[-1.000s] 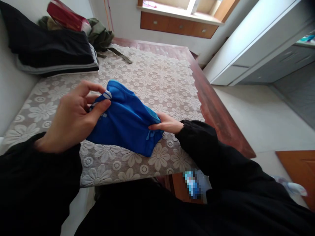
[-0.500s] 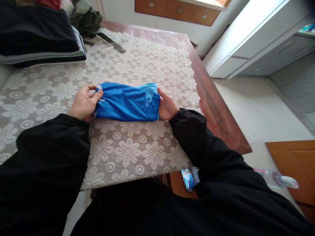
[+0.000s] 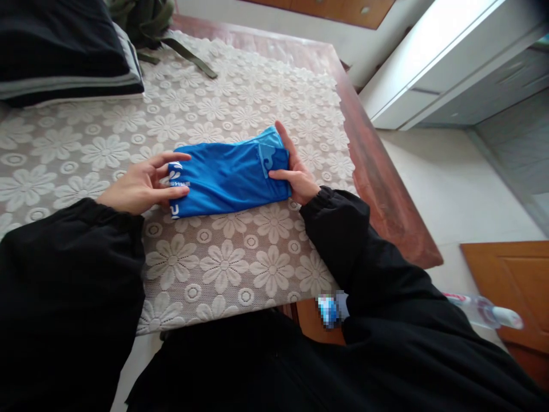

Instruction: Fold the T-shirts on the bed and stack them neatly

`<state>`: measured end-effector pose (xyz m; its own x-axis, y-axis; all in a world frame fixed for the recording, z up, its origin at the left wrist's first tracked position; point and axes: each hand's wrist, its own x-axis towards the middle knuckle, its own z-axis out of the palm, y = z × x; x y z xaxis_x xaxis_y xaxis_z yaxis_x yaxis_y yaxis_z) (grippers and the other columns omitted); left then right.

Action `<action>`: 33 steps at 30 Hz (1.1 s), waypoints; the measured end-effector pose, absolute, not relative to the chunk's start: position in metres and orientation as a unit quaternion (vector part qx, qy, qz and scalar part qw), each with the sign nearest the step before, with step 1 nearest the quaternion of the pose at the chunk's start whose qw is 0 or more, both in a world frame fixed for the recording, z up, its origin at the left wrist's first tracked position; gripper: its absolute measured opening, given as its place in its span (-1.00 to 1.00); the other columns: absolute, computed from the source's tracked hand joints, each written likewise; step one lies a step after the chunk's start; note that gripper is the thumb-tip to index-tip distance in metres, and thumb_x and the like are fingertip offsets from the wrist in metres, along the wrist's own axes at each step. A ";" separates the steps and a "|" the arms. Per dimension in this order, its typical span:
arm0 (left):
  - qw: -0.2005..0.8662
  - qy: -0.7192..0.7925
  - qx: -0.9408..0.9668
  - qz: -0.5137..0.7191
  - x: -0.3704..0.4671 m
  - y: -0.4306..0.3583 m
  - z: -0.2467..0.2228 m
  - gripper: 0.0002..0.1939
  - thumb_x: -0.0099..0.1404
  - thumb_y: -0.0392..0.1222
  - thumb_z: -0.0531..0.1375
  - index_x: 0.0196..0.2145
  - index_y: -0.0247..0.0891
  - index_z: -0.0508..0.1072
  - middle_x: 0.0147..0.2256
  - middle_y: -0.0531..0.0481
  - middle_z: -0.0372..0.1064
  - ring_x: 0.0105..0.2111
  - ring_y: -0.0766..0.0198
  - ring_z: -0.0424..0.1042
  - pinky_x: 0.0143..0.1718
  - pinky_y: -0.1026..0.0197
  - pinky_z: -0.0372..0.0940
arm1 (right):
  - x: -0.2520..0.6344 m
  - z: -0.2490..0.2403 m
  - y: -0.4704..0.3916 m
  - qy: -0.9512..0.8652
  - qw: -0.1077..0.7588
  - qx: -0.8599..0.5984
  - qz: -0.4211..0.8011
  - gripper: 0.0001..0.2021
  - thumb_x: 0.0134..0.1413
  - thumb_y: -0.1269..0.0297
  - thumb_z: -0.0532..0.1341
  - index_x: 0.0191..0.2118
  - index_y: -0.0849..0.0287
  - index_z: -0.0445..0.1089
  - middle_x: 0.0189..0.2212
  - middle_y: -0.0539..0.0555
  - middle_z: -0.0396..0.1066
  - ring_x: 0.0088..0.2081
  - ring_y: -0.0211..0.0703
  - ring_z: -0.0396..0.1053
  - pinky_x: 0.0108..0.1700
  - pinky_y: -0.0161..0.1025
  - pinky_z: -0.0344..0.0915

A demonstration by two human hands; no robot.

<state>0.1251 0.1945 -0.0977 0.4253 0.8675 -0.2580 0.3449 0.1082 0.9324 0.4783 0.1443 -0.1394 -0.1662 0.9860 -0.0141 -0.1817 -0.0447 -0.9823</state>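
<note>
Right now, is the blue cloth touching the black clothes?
No, a stretch of lace tablecloth shows between the blue cloth and the black clothes.

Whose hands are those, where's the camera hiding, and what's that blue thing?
There's no robot here, just a person with two bare hands. The camera sits on their head, so you see what's in front of and below them.

The left hand and right hand hold opposite ends of the blue cloth, which is folded and has white marks at its left end. Beneath is a flowery lace cover on a reddish wooden table. In the far left corner are folded dark clothes and something green with a strap.
</note>
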 end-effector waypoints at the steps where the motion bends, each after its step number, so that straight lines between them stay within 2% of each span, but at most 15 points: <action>1: 0.559 0.480 0.633 0.237 0.125 0.193 -0.098 -0.15 0.19 -0.37 0.50 0.41 -0.32 0.41 0.06 -0.14 0.54 -0.20 0.28 0.55 -0.09 0.00 0.62 | 0.482 -0.140 0.145 -0.491 0.488 -0.420 0.587 -0.18 -0.09 0.28 0.52 0.37 -0.02 0.48 0.23 -0.03 0.53 0.30 0.03 0.40 0.48 0.05 0.31; 3: 0.542 0.483 0.643 0.246 0.125 0.193 -0.100 -0.15 0.17 -0.34 0.53 0.39 -0.36 0.44 0.13 -0.16 0.52 -0.21 0.28 0.55 0.00 -0.12 0.62 | 0.488 -0.142 0.146 -0.502 0.466 -0.434 0.585 -0.47 -0.09 0.27 0.51 0.10 0.10 0.66 0.06 0.02 0.62 0.19 0.08 0.48 0.42 0.07 0.39; 4: 0.533 0.490 0.645 0.246 0.126 0.193 -0.102 -0.13 0.17 -0.35 0.53 0.41 -0.37 0.42 0.14 -0.17 0.52 -0.23 0.29 0.55 0.05 -0.20 0.61 | 0.490 -0.142 0.147 -0.505 0.449 -0.441 0.590 -0.52 -0.08 0.26 0.50 0.05 0.11 0.67 0.03 0.03 0.63 0.16 0.10 0.51 0.38 0.09 0.42; 5: 0.526 0.498 0.645 0.243 0.126 0.194 -0.104 -0.10 0.18 -0.37 0.52 0.44 -0.35 0.40 0.15 -0.17 0.52 -0.25 0.28 0.55 0.08 -0.29 0.60 | 0.491 -0.142 0.147 -0.509 0.438 -0.445 0.592 -0.49 -0.06 0.25 0.50 0.09 0.09 0.67 0.04 0.04 0.63 0.16 0.11 0.51 0.36 0.11 0.44; 8: 0.521 0.521 0.635 0.235 0.126 0.197 -0.110 0.00 0.17 -0.45 0.49 0.52 -0.25 0.32 0.20 -0.22 0.49 -0.31 0.28 0.53 0.11 -0.55 0.53 | 0.491 -0.140 0.147 -0.530 0.441 -0.427 0.586 -0.20 -0.09 0.27 0.51 0.37 -0.01 0.52 0.23 0.03 0.55 0.30 0.17 0.45 0.40 0.12 0.42; 10: 0.519 0.524 0.632 0.240 0.126 0.198 -0.112 0.03 0.17 -0.43 0.49 0.54 -0.21 0.29 0.23 -0.25 0.47 -0.37 0.31 0.50 0.08 -0.62 0.52 | 0.491 -0.139 0.146 -0.546 0.432 -0.421 0.582 -0.08 -0.14 0.30 0.50 0.45 0.01 0.44 0.31 0.04 0.50 0.38 0.21 0.38 0.47 0.14 0.35; 13: 0.514 0.491 0.644 0.282 0.126 0.198 -0.113 0.06 0.12 -0.35 0.52 0.53 -0.23 0.31 0.30 -0.27 0.44 -0.35 0.27 0.52 0.03 -0.46 0.62 | 0.492 -0.140 0.146 -0.554 0.413 -0.435 0.578 -0.04 -0.15 0.34 0.45 0.49 0.09 0.41 0.38 0.06 0.45 0.44 0.27 0.31 0.53 0.19 0.26; 17: 0.502 0.450 0.649 0.352 0.127 0.197 -0.114 0.10 0.04 -0.23 0.56 0.51 -0.20 0.35 0.48 -0.25 0.25 -0.31 0.31 0.56 -0.14 0.02 0.70 | 0.498 -0.132 0.150 -0.581 0.427 -0.441 0.535 -0.03 -0.17 0.38 0.41 0.49 0.01 0.43 0.49 -0.04 0.31 0.53 0.22 0.18 0.57 0.07 0.21; 20: 0.524 0.458 0.615 0.371 0.129 0.195 -0.118 0.14 0.00 -0.21 0.57 0.52 -0.17 0.33 0.43 -0.27 0.32 -0.36 0.33 0.59 -0.36 0.23 0.63 | 0.504 -0.114 0.164 -0.613 0.400 -0.446 0.515 -0.03 -0.14 0.39 0.41 0.51 -0.09 0.42 0.47 -0.10 0.33 0.46 0.13 0.30 0.49 -0.02 0.33; 22: 0.556 0.458 0.574 0.389 0.133 0.194 -0.122 0.18 0.00 -0.20 0.56 0.55 -0.16 0.28 0.34 -0.26 0.44 -0.33 0.28 0.63 -0.39 0.26 0.62 | 0.507 -0.100 0.184 -0.636 0.374 -0.446 0.506 -0.03 -0.14 0.42 0.39 0.50 -0.11 0.41 0.41 -0.11 0.42 0.36 0.06 0.42 0.40 -0.07 0.43; 24: 0.580 0.453 0.530 0.422 0.136 0.194 -0.125 0.17 0.01 -0.19 0.55 0.54 -0.20 0.27 0.25 -0.26 0.51 -0.26 0.21 0.67 -0.31 0.24 0.64 | 0.509 -0.086 0.214 -0.657 0.353 -0.441 0.499 -0.04 -0.15 0.44 0.37 0.48 -0.10 0.45 0.33 -0.08 0.50 0.23 0.02 0.52 0.26 -0.13 0.54; 28: 0.575 0.467 0.473 0.477 0.139 0.196 -0.125 0.06 -0.01 -0.19 0.53 0.43 -0.25 0.33 0.23 -0.30 0.51 -0.11 0.04 0.70 -0.30 0.20 0.65 | 0.518 -0.061 0.289 -0.684 0.299 -0.502 0.437 -0.04 -0.20 0.47 0.28 0.46 -0.02 0.48 0.16 -0.01 0.61 -0.10 -0.07 0.59 -0.06 -0.22 0.60; 30: 0.567 0.476 0.465 0.486 0.139 0.197 -0.123 -0.02 -0.02 -0.17 0.52 0.36 -0.24 0.37 0.27 -0.31 0.47 0.00 -0.03 0.69 -0.30 0.21 0.64 | 0.532 -0.050 0.322 -0.683 0.261 -0.573 0.371 -0.05 -0.21 0.49 0.25 0.45 0.04 0.50 0.11 0.01 0.63 -0.19 -0.11 0.56 -0.06 -0.20 0.59; 33: 0.567 0.477 0.475 0.475 0.138 0.196 -0.121 -0.13 0.00 -0.06 0.52 0.26 -0.23 0.44 0.36 -0.32 0.37 0.01 -0.04 0.68 -0.33 0.20 0.63 | 0.569 -0.040 0.350 -0.664 0.228 -0.654 0.282 -0.11 -0.22 0.54 0.23 0.37 0.16 0.58 0.14 0.10 0.61 -0.13 -0.03 0.57 0.10 -0.09 0.56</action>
